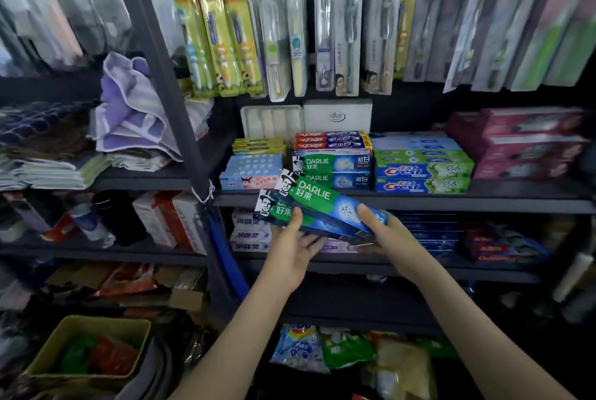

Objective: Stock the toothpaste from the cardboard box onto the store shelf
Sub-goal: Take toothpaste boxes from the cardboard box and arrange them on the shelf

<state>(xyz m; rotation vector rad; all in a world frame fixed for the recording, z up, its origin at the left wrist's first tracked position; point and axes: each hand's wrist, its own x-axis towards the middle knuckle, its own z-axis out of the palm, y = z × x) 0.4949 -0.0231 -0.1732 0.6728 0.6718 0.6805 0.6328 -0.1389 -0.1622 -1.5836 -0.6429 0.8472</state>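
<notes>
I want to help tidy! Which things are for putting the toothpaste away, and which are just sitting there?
For the job: two green-and-blue Darlie toothpaste cartons, left hand and right hand holding them, matching Darlie stack, dark metal shelf.
Just there: purple folded towel, hanging toothbrush packs, blue Crest cartons, pink cartons.

Toothpaste cartons (317,206), just in front of the shelf board (451,204): printed card, smooth and glossy, with sheen on the green and blue faces.
Shelf board: dark metal by the look of it, matt finish.
Toothbrush packs (222,35), above the shelf board: clear shiny plastic blisters on printed card backs.
Towels (129,102), left of the shelf board: soft woven cloth, matt.
Bags (298,348), below the shelf board: thin plastic film, crinkled and glossy.
</notes>
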